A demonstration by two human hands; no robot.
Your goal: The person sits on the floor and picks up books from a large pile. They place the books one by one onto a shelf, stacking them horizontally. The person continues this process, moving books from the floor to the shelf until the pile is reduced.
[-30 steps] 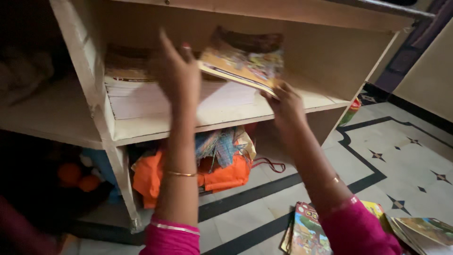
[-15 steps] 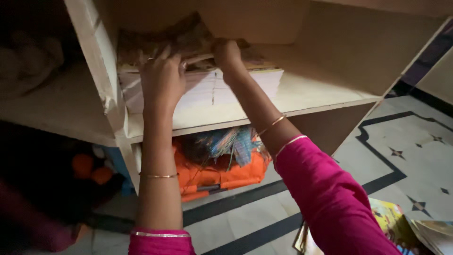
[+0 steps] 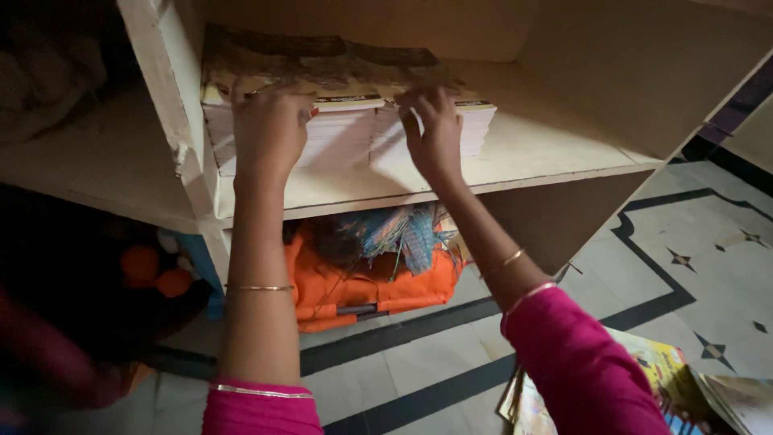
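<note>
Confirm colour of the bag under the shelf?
Bright orange bag, with blue patterned cloth on top; the head view shows it.

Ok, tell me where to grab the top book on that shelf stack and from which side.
Probably by its front edge, coming from the open front of the shelf. The top book lies flat on the stack with its front edge overhanging slightly; the left hand and right hand already rest there. The shelf's side wall blocks the left.

No packages, labels, signs or screens in view
</note>
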